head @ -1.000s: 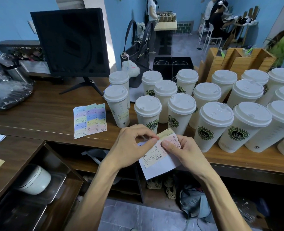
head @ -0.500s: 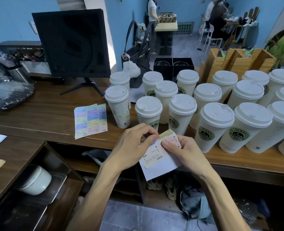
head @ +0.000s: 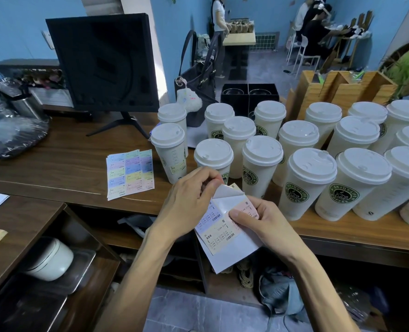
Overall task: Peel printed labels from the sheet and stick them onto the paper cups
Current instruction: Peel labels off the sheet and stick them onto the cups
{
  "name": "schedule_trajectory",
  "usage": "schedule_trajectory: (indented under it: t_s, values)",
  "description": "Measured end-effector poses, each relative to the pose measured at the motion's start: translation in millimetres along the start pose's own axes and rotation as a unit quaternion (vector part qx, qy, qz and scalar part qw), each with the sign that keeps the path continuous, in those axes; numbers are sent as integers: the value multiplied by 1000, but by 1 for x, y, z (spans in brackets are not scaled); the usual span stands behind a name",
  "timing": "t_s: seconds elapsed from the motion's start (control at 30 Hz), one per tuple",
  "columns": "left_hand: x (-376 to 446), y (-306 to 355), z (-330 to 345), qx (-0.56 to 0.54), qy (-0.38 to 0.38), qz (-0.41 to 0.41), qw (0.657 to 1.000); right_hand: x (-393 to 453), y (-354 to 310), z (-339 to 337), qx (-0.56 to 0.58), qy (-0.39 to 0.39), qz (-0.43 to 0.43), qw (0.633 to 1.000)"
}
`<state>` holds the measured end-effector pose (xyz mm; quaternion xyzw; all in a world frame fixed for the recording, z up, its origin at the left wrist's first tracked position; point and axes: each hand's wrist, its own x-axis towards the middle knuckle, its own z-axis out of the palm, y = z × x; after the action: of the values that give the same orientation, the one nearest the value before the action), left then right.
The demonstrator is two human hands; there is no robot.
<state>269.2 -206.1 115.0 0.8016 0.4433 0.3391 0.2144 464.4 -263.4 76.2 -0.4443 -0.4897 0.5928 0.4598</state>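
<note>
**Lifting a label off the sheet**

In the head view, at lower centre, our left hand (head: 189, 200) pinches the raised corner of a label (head: 227, 191) that curls up from the sheet (head: 225, 233). Our right hand (head: 263, 221) grips the sheet, thumb pressed flat on it. The cups (head: 306, 178) crowd the counter (head: 54, 164) at centre and right; one at centre left (head: 168, 152) already carries a label. We should peel slowly and low, keep the thumb anchoring the backing, and avoid touching the adhesive.

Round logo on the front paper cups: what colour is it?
Dark green ring with white lettering on the white lidded paper cups, clearest in the head view.
</note>
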Motion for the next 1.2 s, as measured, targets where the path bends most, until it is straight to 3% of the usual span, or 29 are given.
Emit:
schedule_trajectory:
  t_s: [0.13,0.4,0.5,0.77,0.97,1.2]
  values:
    - [-1,3,1,-7,44,-13,999,2,2,-2,-17,4,-1,1000]
    - [-4,15,-5,-83,46,-77,992,7,6,-7,-54,41,-8,998]
    - [-5,16,-4,-183,28,-142,972,10,7,-7,-62,60,-22,996]
    - [-5,13,2,-324,55,-256,909,12,11,-5,-98,44,-52,993]
    - [-6,12,5,-306,57,-301,901,13,18,-3,-129,49,-52,989]
    - [-8,7,0,-329,8,-304,894,13,23,-6,-177,61,-46,981]
